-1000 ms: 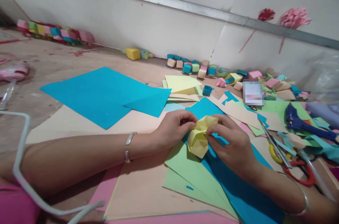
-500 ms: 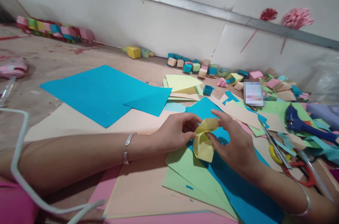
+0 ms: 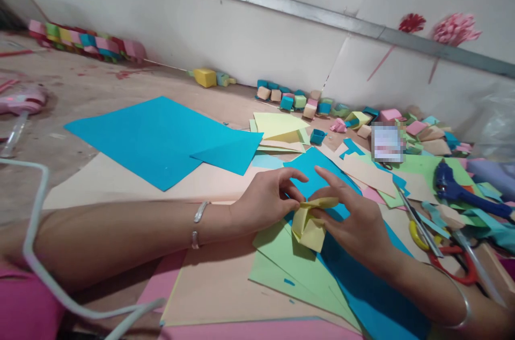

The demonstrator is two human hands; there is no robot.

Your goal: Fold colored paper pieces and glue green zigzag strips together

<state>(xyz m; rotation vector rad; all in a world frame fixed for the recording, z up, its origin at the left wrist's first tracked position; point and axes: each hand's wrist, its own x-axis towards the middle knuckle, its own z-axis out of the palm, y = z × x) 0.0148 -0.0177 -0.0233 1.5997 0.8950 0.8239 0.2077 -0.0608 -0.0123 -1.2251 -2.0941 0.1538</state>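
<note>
A small folded yellow paper box [image 3: 309, 230] is held between my two hands over the green and blue sheets. My left hand [image 3: 270, 198] pinches its upper left edge between thumb and fingers. My right hand [image 3: 356, 216] grips the box from the right, the thumb at its mouth and the fingers behind a raised flap. Part of the box is hidden by the fingers. Beneath it lie a light green sheet [image 3: 298, 270] and a long blue sheet [image 3: 374, 286].
Scissors with red and yellow handles [image 3: 462, 265] and a blue glue gun [image 3: 454, 184] lie to the right. A pink glue gun [image 3: 26, 101] and a white cable [image 3: 34, 222] are at left. Small paper boxes [image 3: 287, 101] line the wall. A large blue sheet [image 3: 161, 141] lies ahead.
The upper flap of the yellow paper box has been bent over and flattened, narrowing its mouth. My right fingers have shifted slightly down and left, and the box sits a little lower.
</note>
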